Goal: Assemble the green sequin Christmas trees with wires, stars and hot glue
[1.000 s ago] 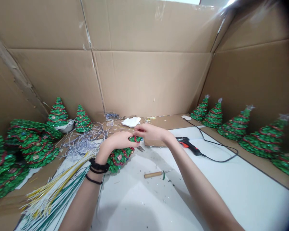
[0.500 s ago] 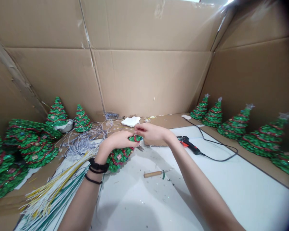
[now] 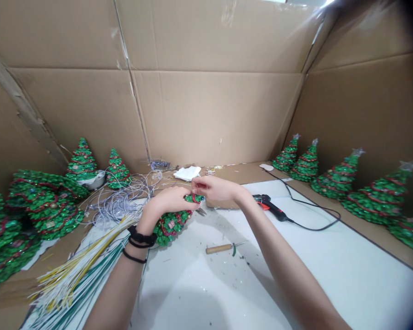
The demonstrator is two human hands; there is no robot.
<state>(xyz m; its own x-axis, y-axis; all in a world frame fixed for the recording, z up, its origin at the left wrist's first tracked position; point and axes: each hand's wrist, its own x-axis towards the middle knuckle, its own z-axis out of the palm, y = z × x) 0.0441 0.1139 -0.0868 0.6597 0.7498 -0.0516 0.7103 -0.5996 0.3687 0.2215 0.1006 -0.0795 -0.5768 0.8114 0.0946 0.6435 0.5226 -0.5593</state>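
My left hand [image 3: 170,200] grips a green sequinned Christmas tree [image 3: 168,229] lying on its side, with red garland around it. Its tip [image 3: 194,198] points up and right, close to my fingers. My right hand [image 3: 215,189] sits just above that tip, thumb and fingers pinched together on a thin pale wire [image 3: 175,184]. Part of the tree's tip is hidden behind my left fingers. A pair of scissors [image 3: 201,211] lies partly hidden beneath the tree.
Finished sequinned trees [image 3: 378,199] line both sides against cardboard walls [image 3: 213,114]. A black and orange hot glue gun [image 3: 270,207] with its cord lies right. A wooden-handled awl [image 3: 220,248] lies on the white board [image 3: 206,284]. Bundled wires [image 3: 79,275] lie left.
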